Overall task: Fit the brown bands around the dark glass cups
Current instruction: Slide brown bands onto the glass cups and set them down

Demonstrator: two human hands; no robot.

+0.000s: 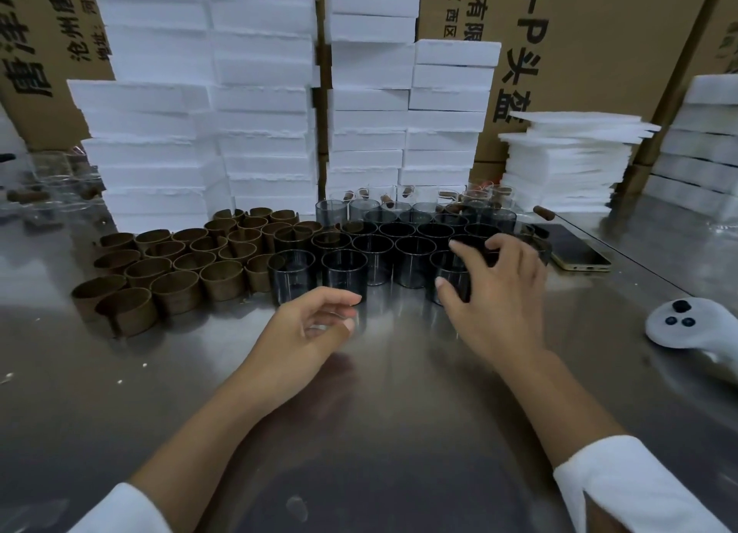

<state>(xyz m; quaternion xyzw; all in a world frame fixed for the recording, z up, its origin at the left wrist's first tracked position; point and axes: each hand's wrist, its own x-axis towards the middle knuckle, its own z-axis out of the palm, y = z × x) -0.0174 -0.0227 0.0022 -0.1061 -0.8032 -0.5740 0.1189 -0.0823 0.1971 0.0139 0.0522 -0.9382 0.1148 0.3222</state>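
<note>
Steel surface, seen from the head camera.

Brown bands: one cluster on the left, standing on edge, roughly thirty. The rear ones overlap, so there is no exact count. None is on a cup.

Dark glass cups: packed block just right of the bands, touching them. About twenty-five, with the back rows too crowded to count. All are upright, mouths up.

Right hand: grip closed around one dark glass cup at the block's front right corner. The thumb is on its near wall and the fingers curl over the rim.

Left hand: grip loose, fingers softly curled, nothing held. It is just in front of the cup block.

Behind: four tall columns of white foam blocks and one stack of thin foam sheets to the right. A row of clear glasses stands behind the dark cups, with cardboard cartons at the back.

Right side: one phone lying flat and one white controller.
</note>
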